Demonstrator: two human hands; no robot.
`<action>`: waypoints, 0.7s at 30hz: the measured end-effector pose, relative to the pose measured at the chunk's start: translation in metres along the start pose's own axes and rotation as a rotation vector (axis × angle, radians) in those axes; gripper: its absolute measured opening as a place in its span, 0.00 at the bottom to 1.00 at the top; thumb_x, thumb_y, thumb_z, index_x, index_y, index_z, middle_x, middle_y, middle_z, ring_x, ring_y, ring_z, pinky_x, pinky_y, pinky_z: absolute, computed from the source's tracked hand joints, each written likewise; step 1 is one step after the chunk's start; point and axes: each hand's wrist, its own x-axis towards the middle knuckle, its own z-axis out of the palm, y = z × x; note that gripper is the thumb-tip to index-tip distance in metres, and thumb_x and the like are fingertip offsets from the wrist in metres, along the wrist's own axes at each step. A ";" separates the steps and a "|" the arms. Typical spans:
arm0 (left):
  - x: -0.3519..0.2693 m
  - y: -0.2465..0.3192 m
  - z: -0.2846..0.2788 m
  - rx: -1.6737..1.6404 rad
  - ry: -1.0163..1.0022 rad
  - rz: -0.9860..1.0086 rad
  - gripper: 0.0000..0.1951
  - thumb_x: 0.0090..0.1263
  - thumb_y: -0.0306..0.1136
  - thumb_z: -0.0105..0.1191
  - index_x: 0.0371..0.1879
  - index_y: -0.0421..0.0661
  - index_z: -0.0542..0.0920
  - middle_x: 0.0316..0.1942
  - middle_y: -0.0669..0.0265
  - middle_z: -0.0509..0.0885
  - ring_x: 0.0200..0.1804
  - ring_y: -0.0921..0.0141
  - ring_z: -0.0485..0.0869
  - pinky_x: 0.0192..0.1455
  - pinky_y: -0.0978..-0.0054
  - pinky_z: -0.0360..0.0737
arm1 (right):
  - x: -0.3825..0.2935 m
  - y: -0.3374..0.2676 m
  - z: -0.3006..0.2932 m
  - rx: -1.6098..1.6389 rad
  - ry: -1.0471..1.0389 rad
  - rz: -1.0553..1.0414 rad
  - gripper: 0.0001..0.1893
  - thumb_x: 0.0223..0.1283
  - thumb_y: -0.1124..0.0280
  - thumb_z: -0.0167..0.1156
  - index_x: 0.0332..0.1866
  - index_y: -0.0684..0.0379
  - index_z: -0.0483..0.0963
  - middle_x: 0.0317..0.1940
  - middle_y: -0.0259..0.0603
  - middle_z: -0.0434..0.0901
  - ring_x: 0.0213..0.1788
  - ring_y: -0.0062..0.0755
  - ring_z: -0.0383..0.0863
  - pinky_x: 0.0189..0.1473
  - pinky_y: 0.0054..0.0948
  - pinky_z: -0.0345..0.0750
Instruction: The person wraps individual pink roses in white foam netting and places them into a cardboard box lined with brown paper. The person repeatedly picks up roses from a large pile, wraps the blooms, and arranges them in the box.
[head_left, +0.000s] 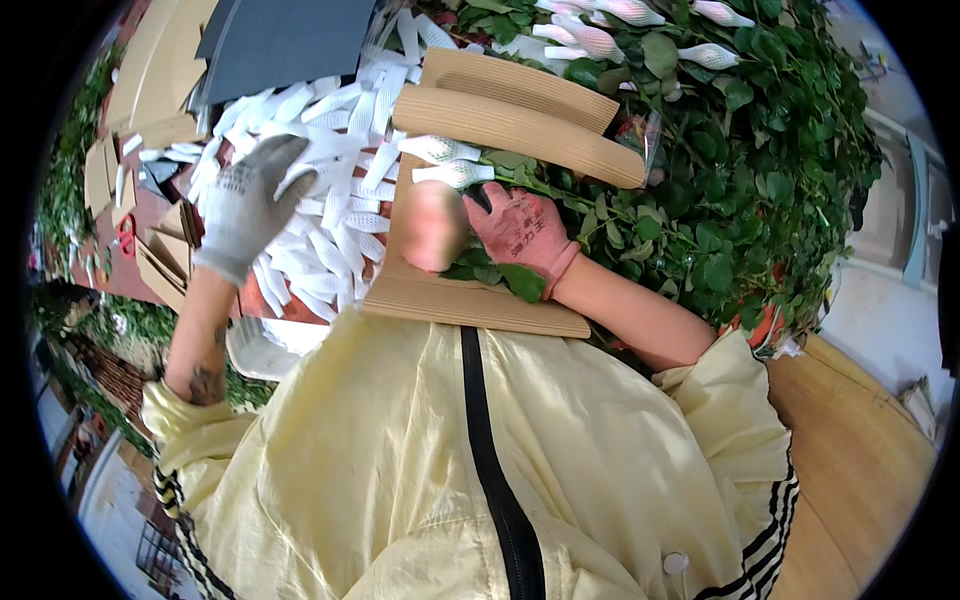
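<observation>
My left hand (251, 202), in a grey-white work glove, is over a heap of white foam net sleeves (322, 247). Its thumb stands apart from the fingers, and I see nothing held between them. On corrugated cardboard (480, 307) in front of my chest, my right hand (521, 232) wears a pinkish-red glove and curls around a rose stem; the fingertips are hidden. Left of it is a blurred pink form (431, 225), apparently the flower head. Just above lie two sleeved rose heads (454, 174), their leafy stems running right.
A rolled cardboard flap (517, 135) rises beyond the roses. Leafy rose stems (720, 187) pile up at the right, with sleeved heads (600, 37) at the top. Dark sheets (289, 45), cut cardboard pieces (165, 251) and red-handled scissors (127, 235) lie left. A white bin (259, 352) sits below the table edge.
</observation>
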 end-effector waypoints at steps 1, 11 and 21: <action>0.005 0.019 -0.006 -0.113 -0.011 -0.016 0.12 0.60 0.37 0.55 0.39 0.43 0.77 0.42 0.62 0.81 0.37 0.60 0.81 0.42 0.66 0.77 | 0.003 0.000 -0.003 0.001 -0.025 0.023 0.14 0.50 0.68 0.53 0.45 0.53 0.72 0.37 0.44 0.75 0.32 0.38 0.78 0.34 0.36 0.76; 0.000 0.079 0.051 -0.146 -0.340 0.325 0.17 0.62 0.50 0.52 0.43 0.53 0.78 0.49 0.63 0.75 0.55 0.60 0.72 0.64 0.56 0.63 | -0.008 -0.006 -0.055 -0.167 -0.161 0.122 0.25 0.51 0.56 0.57 0.55 0.54 0.69 0.41 0.41 0.75 0.34 0.35 0.80 0.34 0.34 0.74; 0.012 0.086 0.053 -0.136 -0.065 0.418 0.17 0.50 0.43 0.61 0.34 0.46 0.75 0.36 0.56 0.71 0.43 0.56 0.70 0.49 0.61 0.67 | 0.012 0.012 -0.010 -0.166 0.153 -0.033 0.12 0.51 0.68 0.51 0.42 0.54 0.71 0.30 0.40 0.74 0.26 0.34 0.78 0.22 0.32 0.73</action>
